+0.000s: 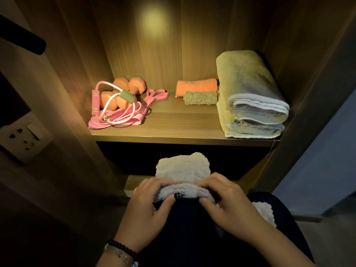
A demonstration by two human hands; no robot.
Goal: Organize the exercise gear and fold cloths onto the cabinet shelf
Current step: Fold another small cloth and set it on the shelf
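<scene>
A fluffy pale grey cloth (183,170) sits low at 6 o'clock, below the lit shelf (173,130), over the person's dark-clad lap. Its pile is thick and shaggy; the near edge is rolled into a fat fold whose long axis runs from 9 to 3 o'clock, while the loose far flap points up toward 12. The left hand (148,207) pinches the fold's left end, fingers curled over the top and thumb underneath; the right hand (227,205) has the same grip on the right end. A second white fluffy piece (264,212) peeks out beyond the right hand at 4 o'clock. On the shelf, at 10 o'clock, orange dumbbells (123,93) lie tangled with a pink skipping rope (113,105) and pink bands (154,95). At 12 o'clock lie a folded orange cloth (196,86) and, just in front of it, a small green cloth (200,97). At 2 o'clock two folded towels (250,89) are stacked, their long axis running back into the cabinet.
</scene>
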